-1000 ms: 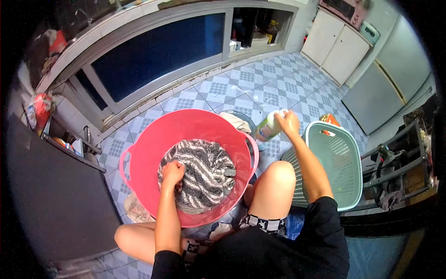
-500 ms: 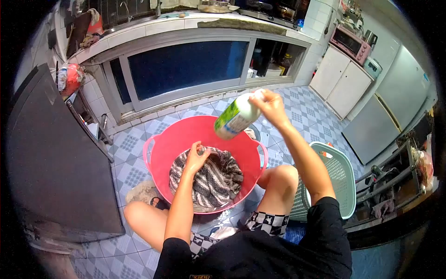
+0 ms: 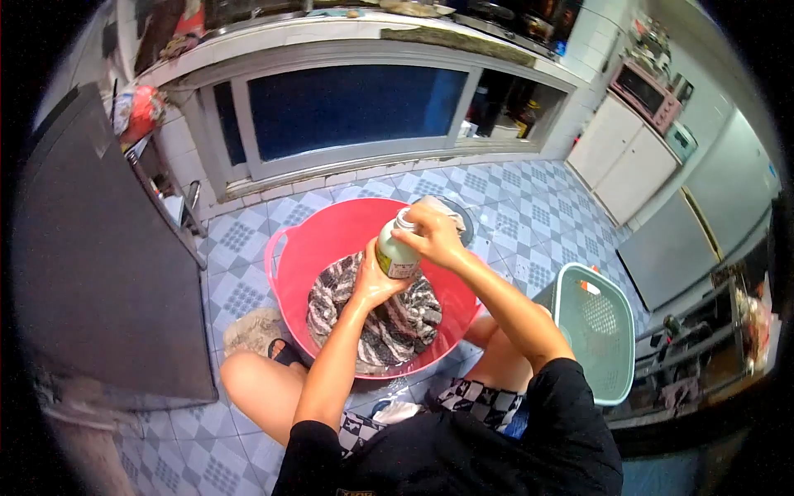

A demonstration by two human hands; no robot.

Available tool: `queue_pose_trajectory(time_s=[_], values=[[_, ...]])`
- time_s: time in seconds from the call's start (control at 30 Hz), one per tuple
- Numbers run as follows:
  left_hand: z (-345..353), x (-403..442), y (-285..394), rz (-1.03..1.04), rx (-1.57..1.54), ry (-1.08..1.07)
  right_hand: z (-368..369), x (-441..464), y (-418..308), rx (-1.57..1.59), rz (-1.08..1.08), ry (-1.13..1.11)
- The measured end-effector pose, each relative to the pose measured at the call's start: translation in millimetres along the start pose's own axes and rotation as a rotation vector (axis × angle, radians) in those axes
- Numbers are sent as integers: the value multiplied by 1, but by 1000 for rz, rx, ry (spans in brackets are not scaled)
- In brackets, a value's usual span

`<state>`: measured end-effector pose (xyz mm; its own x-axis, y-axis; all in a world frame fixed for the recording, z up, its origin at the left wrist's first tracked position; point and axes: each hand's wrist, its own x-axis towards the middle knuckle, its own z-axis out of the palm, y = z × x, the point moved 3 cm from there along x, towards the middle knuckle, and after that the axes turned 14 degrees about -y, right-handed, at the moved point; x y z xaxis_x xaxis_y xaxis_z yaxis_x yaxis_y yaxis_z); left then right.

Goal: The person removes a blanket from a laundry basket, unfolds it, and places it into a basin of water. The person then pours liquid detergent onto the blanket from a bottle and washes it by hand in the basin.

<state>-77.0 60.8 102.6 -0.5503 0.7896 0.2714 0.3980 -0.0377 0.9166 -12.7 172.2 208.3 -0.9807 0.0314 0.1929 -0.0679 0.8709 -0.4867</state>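
A pale green bottle (image 3: 392,250) with a green and white label stands nearly upright over the pink tub (image 3: 318,234). My left hand (image 3: 375,283) wraps round its lower body. The fingers of my right hand (image 3: 435,235) close about the neck at the top; whether a cap is in them I cannot make out. Below both hands, a black, white and grey striped cloth (image 3: 397,335) lies bunched in the bottom of the tub, looking wet.
A green plastic basket (image 3: 617,347) stands at my right. Behind the tub, pale cloth (image 3: 453,213) shows at a dark basin. A dark panel (image 3: 124,264) rises at left, with a counter (image 3: 331,37) ahead and a fridge (image 3: 703,215) at far right.
The bottle has come down and left from its tilted position, turning more upright. My left hand has risen from over the cloth and taken hold of it. The view has shifted slightly.
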Motion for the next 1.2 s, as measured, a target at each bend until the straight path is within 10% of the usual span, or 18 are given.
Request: queue_pose_trajectory(time_s=[0.13, 0.53, 0.7, 0.93, 1.2], values=[[5, 0, -7, -129, -50, 45, 22, 3, 11, 316, -176, 278], [22, 8, -6, -202, 314, -10, 35, 13, 49, 656, 195, 274], [-4, 16, -20, -111, 227, -159, -3, 32, 34, 181, 146, 305], [-104, -3, -97, -276, -29, 723, 21, 36, -18, -713, -354, -153], [-106, -4, -94, -336, -325, 706, 49, 68, 7, -969, -241, -313]])
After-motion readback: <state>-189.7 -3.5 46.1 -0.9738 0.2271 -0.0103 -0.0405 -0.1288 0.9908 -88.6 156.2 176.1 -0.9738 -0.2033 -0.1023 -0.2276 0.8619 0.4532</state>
